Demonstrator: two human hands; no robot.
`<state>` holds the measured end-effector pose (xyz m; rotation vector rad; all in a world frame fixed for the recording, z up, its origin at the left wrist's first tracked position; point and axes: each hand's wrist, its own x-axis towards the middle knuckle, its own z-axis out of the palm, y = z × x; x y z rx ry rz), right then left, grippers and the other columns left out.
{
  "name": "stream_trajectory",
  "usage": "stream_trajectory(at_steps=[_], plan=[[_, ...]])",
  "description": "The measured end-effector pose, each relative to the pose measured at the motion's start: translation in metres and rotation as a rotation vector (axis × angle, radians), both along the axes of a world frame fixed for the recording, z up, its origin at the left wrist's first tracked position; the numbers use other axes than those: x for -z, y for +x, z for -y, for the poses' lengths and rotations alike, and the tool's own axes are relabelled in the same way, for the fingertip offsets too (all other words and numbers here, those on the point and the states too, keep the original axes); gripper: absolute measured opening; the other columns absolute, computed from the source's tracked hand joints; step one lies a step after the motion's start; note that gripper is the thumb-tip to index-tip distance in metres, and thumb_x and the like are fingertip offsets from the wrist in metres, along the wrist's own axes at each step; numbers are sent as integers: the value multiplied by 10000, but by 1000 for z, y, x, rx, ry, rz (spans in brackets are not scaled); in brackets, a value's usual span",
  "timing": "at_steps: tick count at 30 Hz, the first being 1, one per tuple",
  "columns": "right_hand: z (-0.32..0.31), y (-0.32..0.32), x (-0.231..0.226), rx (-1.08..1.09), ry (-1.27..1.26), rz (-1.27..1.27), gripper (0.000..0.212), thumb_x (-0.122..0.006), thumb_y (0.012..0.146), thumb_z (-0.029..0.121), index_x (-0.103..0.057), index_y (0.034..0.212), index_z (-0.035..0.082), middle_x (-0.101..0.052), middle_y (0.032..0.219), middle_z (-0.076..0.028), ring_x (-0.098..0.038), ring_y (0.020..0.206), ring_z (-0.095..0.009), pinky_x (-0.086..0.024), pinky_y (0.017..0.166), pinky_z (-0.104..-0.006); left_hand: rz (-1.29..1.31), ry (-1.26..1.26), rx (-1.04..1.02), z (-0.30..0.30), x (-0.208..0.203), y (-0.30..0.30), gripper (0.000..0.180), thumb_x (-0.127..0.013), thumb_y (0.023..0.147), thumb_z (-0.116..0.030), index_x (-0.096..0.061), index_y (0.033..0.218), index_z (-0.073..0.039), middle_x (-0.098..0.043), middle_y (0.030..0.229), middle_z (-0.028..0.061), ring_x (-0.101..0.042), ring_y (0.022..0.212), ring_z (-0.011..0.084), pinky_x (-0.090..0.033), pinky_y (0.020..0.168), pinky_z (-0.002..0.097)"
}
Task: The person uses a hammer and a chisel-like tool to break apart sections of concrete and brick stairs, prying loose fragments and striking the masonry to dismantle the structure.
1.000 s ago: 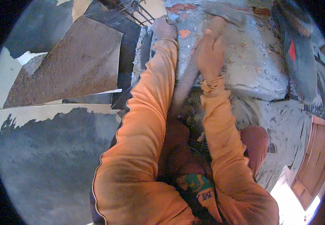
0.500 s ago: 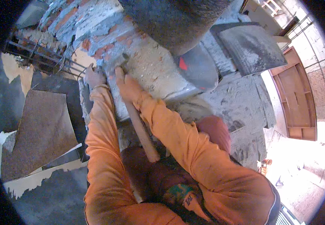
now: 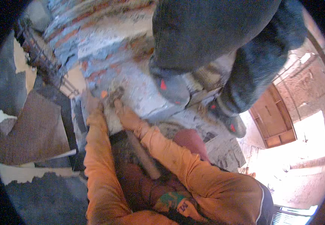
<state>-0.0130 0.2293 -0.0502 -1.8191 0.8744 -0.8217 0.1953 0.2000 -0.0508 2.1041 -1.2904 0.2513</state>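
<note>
My right hand (image 3: 128,119) is closed around a long wooden-handled hammer (image 3: 143,155). The handle slants down toward my lap, and its head end by the masonry is blurred. Just left of it, my left hand (image 3: 93,103) is at the edge of the rough masonry block (image 3: 132,84), its fingers curled. What those fingers hold is smeared and cannot be made out. A small orange fragment (image 3: 104,94) and grey rubble (image 3: 115,93) lie on the block between and beyond my hands.
Another person's dark-trousered legs (image 3: 207,33) and dark shoes (image 3: 173,90) stand close at the right of the block. Rusty rebar (image 3: 42,56) sticks out at the left, above a torn brown sheet (image 3: 31,127). A wooden panel (image 3: 271,116) leans at the far right.
The view has shifted, and the other person's legs have moved, both now showing. The dark board at the upper right has gone from sight. My right hand keeps its grip on the hammer.
</note>
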Motion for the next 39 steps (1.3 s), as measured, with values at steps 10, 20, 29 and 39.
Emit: stream_trajectory(at_steps=[10,20,29,39], plan=[[-1,7,-5,-58,91,-99,511,-353,953,404,-514,1207,-10,-606,1017,-282,-590,961,-410,-438,839,-447,-152,278,-91,-11,-32,-16,752,-673,768,-338,-350,1384,-51,-320,1442,223,-228,1368,371,-219,1115,420],[26,0,14,5,13,-260,552,-383,940,445,-556,1098,-55,-616,861,-304,-615,897,-423,-464,802,-467,-94,33,-21,-16,16,1,622,-615,819,-267,-393,1350,-29,-361,1410,229,-279,1338,378,-240,1097,472],[5,11,-31,-63,-43,-358,645,-285,916,593,-405,1340,122,-571,1055,-351,-512,1066,-507,-406,913,-507,-143,-254,-34,-59,-22,-41,565,-619,825,-247,-444,1302,0,-385,1387,240,-294,1326,393,-225,1104,471],[-14,-2,-54,-13,-290,-688,390,-406,918,383,-441,1153,73,-633,828,-284,-606,810,-483,-461,764,-561,-538,-785,574,-204,-143,-126,250,-451,816,46,-639,979,19,-651,1002,154,-625,919,225,-494,807,321]])
